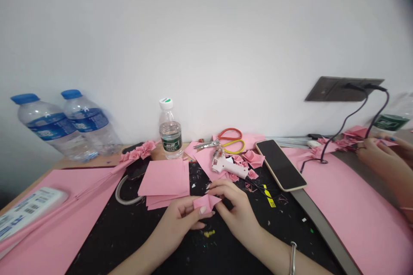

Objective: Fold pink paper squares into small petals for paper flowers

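Observation:
A small folded piece of pink paper [204,203] is held between my two hands over the black mat [106,227]. My left hand [182,217] pinches its left side, with the thumb on the front face. At the paper's right corner, my right hand [237,208] grips with fingers curled behind it. A stack of square pink paper sheets [164,178] lies just beyond my left hand. Past my right hand rest a white glue gun [229,166], several folded pink paper flowers [253,159] and scissors [230,141] with red and yellow handles.
A small water bottle [171,133] and two large bottles [48,124] stand by the wall. A phone [284,165] lies right of the glue gun. Pink paper flowers on stems [138,152] lie at left. Another person's hands [383,159] work at far right, near hanging cables [343,122].

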`<state>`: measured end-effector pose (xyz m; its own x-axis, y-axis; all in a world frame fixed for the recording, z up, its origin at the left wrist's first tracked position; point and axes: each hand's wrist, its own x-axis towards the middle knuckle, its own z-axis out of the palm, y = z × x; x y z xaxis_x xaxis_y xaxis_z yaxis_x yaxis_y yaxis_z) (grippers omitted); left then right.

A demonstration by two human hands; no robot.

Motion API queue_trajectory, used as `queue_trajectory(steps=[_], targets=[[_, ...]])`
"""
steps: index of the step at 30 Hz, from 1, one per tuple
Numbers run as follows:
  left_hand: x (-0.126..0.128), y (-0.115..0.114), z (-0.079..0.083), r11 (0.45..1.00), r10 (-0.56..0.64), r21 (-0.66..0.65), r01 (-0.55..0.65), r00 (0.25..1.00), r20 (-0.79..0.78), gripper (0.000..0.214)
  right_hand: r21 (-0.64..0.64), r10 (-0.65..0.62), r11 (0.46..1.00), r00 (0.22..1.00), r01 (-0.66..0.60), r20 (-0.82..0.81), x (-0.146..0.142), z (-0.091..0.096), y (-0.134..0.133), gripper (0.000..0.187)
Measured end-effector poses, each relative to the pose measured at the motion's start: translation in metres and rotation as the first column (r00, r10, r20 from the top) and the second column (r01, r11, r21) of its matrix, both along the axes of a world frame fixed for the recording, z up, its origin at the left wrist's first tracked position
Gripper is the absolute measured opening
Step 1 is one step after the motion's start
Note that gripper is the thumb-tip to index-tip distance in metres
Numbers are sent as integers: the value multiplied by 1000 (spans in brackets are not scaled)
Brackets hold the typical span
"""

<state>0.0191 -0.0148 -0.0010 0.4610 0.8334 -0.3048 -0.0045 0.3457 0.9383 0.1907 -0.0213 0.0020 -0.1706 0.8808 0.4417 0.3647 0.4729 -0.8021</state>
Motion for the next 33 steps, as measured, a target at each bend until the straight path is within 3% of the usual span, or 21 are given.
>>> queue_trajectory(steps=[6, 10, 16, 22, 26, 29, 33], targets=[[0, 0, 1, 1000, 2, -12, -2, 1000, -16, 29, -18, 21, 1000, 1000, -20, 16, 1, -2, 0, 32], [-1, 2, 0, 994, 54, -98, -48, 997, 62, 30, 35, 47, 998, 991, -51, 127, 3, -3, -1, 28], [-1, 6, 0, 961, 205, -218, -170, 967, 151, 25, 55, 145, 982, 916, -178, 374, 7, 5, -5, 52], [-2, 8, -2, 976, 159, -174, -130, 974, 161, 29, 6, 195, 973, 837, -230, 511, 6, 9, -6, 61], [-3, 7, -3, 980, 145, -155, -122, 979, 144, 30, 4, 225, 967, 853, -257, 471, 6, 9, -7, 63], [-3, 6, -1, 986, 116, -132, -101, 987, 108, 29, -8, 160, 986, 932, -167, 327, 7, 8, -5, 51], [-1, 4, 0, 996, 9, -89, -7, 1000, 21, 27, -126, 58, 991, 981, -35, 183, 8, 4, -1, 11]])
